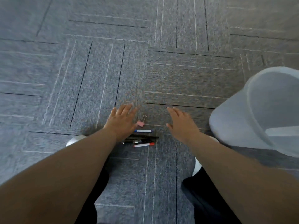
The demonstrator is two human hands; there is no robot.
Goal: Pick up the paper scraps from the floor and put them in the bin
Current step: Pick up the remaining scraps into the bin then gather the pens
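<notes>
A pale grey plastic bin (234, 120) stands on the carpet at the right edge, its open mouth tilted toward me in this wide view. My left hand (121, 122) is stretched out over the carpet with straight, spread fingers and holds nothing. My right hand (182, 123) is held out the same way, empty, just left of the bin. I see no paper scraps on the carpet in this view. The picture is blurred by motion.
Between my hands lie a pink binder clip (141, 123), a blue-capped marker (143, 130), several dark pens (142, 139) and a red-capped marker (144, 145). My white shoes (72, 141) and dark trousers (208, 191) show below. Grey carpet tiles (113, 62) stretch ahead.
</notes>
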